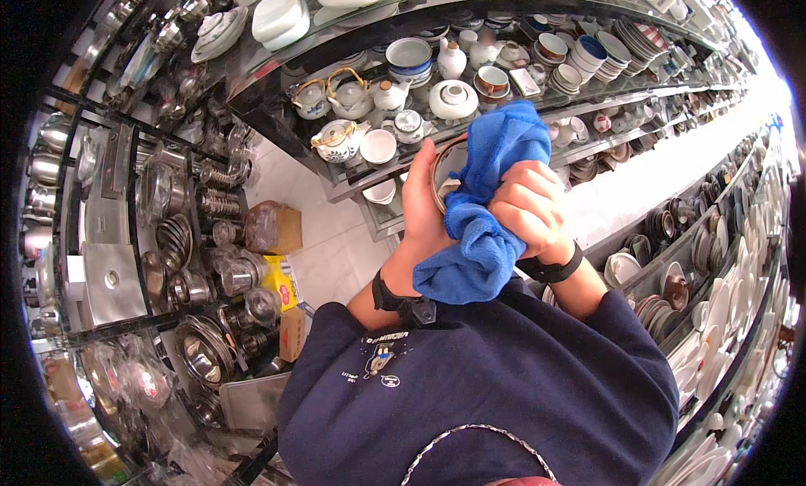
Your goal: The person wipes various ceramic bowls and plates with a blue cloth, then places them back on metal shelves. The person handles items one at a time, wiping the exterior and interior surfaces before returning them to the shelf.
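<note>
My left hand (420, 203) holds a round ceramic bowl (440, 165) with a brown rim, its thumb along the outer edge. A blue microfibre cloth (478, 253) is bunched in my right hand (530, 203), which presses it into and over the bowl. The cloth hides much of the bowl and hangs down over the left palm. Just beyond the hands, a glass shelf holds a white teapot with a rattan handle (338, 140), a small white bowl (378, 146), a small lidded teapot (408, 126) and a round white lidded pot (453, 99).
The glass shelf's dark front corner (334, 187) juts out close to my left forearm. Steel cookware (204, 350) fills racks at the left, with a cardboard box (286, 228) on the tiled floor. Racks of stacked plates (655, 316) stand close at the right.
</note>
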`<state>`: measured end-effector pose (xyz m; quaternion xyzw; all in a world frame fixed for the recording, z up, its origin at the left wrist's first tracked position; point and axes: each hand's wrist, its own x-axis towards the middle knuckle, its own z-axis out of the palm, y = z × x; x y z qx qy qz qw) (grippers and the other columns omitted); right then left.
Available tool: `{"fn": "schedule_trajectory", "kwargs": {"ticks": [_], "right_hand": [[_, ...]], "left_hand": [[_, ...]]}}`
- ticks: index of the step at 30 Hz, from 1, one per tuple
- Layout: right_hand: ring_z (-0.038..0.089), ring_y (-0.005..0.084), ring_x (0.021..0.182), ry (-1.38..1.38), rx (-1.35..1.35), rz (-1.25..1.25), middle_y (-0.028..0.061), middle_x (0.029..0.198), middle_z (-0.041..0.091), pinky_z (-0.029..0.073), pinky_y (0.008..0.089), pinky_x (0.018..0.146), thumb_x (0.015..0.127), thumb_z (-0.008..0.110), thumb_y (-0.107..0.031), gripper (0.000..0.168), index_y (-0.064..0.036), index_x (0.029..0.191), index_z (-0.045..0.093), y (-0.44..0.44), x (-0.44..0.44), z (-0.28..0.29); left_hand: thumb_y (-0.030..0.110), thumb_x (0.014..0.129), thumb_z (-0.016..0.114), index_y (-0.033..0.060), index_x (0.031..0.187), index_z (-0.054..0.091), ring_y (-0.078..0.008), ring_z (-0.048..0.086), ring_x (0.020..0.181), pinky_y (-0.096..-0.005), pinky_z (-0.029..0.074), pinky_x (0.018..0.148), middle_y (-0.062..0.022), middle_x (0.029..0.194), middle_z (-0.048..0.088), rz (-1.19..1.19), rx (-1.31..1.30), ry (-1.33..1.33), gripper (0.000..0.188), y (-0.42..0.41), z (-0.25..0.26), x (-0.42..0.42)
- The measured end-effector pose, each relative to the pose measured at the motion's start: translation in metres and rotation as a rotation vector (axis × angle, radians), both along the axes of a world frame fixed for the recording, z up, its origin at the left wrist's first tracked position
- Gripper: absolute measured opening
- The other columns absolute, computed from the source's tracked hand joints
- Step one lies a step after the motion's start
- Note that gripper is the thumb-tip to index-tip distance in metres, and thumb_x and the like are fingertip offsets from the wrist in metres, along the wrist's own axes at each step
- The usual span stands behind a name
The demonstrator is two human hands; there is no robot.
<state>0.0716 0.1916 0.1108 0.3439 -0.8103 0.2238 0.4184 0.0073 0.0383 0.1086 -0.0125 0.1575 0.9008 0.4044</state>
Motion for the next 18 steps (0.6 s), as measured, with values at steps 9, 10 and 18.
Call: {"fn": "schedule_trajectory", "kwargs": {"ticks": [9, 10, 18], "right_hand": [[0.059, 0.0254, 0.095, -0.361, -1.275, 0.055, 0.0095, 0.100, 0.061, 0.049, 0.0462, 0.086, 0.081, 0.072, -0.048, 0.050, -0.008, 0.106, 0.057, 0.001, 0.014, -0.076], [0.058, 0.0235, 0.094, -0.406, -1.563, 0.098, 0.0058, 0.099, 0.060, 0.049, 0.0466, 0.087, 0.083, 0.070, -0.052, 0.048, -0.012, 0.105, 0.058, 0.006, 0.017, -0.058], [0.058, 0.0213, 0.083, -0.224, -1.315, -0.514, -0.0010, 0.088, 0.059, 0.051, 0.0437, 0.080, 0.090, 0.065, -0.059, 0.040, -0.021, 0.093, 0.056, 0.060, 0.013, -0.033]], "left_hand": [[0.039, 0.101, 0.042, 0.0048, 0.132, 0.059, -0.0284, 0.060, 0.121, -0.0469, 0.046, 0.108, -0.0135, 0.130, 0.064, -0.035, 0.027, -0.203, 0.049, 0.015, -0.039, -0.008], [0.041, 0.100, 0.041, 0.0064, 0.138, 0.055, -0.0292, 0.055, 0.129, -0.0469, 0.042, 0.111, -0.0130, 0.137, 0.060, -0.031, 0.173, -0.170, 0.053, 0.017, -0.046, -0.009], [0.054, 0.101, 0.041, 0.0096, 0.153, 0.038, -0.0320, 0.030, 0.148, -0.0481, 0.024, 0.123, -0.0153, 0.159, 0.035, 0.125, 0.397, 0.006, 0.068, 0.025, -0.039, -0.009]]}}
